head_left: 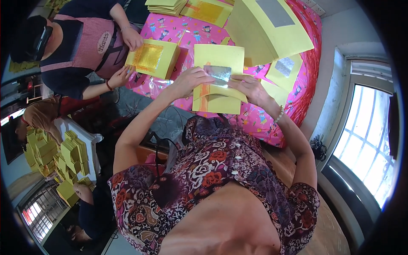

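Head view: both hands meet over a yellow paper sheet (219,76) with a silver foil square (217,73), held above the pink patterned bench (178,32) — the left hand (189,80) pinches its left edge, the right hand (248,87) pinches the right, fingers closed on the paper. The fold seems half made; pressing the crease flat would likely call for both thumbs. Far left, a co-worker's two hands hold one gold-foil sheet (153,58). Two silver-foil sheets lie right — one large stack (272,29), one single sheet (284,69).
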### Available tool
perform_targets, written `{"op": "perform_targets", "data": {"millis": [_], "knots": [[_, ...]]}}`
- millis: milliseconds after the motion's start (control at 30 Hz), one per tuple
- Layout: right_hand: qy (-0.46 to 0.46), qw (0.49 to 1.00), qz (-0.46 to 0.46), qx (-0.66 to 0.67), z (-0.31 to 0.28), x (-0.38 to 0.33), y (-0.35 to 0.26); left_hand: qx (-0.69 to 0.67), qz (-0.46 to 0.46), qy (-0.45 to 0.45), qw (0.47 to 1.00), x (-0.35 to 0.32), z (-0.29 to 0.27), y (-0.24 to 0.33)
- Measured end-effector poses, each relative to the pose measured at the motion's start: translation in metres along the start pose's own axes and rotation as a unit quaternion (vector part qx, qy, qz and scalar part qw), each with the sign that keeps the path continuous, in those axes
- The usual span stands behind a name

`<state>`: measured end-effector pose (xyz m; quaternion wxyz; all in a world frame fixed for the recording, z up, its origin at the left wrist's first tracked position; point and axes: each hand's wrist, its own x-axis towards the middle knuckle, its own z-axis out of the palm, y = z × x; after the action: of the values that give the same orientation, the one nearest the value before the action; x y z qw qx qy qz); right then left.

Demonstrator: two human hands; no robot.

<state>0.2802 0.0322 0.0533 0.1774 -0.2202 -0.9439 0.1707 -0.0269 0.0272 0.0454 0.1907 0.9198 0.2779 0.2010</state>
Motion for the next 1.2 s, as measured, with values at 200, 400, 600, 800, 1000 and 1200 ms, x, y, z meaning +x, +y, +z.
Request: {"op": "perform_targets", "data": {"millis": [200, 400, 600, 800, 1000, 1200], "knots": [[0.047, 0.996, 0.052, 0.063, -0.005, 0.004, -0.009, -0.078, -0.079, 0.060, 0.992, 0.004, -0.004, 0.004], [0.062, 0.998, 0.020, 0.001, 0.002, 0.005, -0.008, -0.098, -0.122, 0.082, 0.984, 0.000, -0.008, 0.017], [0.042, 0.996, 0.050, 0.064, -0.005, 0.005, -0.004, -0.116, -0.157, 0.095, 0.976, 0.001, -0.005, 0.018], [0.142, 0.970, 0.150, 0.130, -0.002, 0.015, 0.000, -0.124, -0.297, 0.144, 0.936, 0.013, -0.004, 0.018], [0.244, 0.840, 0.344, 0.342, -0.002, 0.030, -0.018, -0.157, -0.336, 0.187, 0.910, 0.022, -0.004, 0.019], [0.218, 0.840, 0.419, 0.265, -0.013, 0.050, -0.019, -0.205, -0.381, 0.302, 0.850, 0.026, -0.001, 0.016]]}}
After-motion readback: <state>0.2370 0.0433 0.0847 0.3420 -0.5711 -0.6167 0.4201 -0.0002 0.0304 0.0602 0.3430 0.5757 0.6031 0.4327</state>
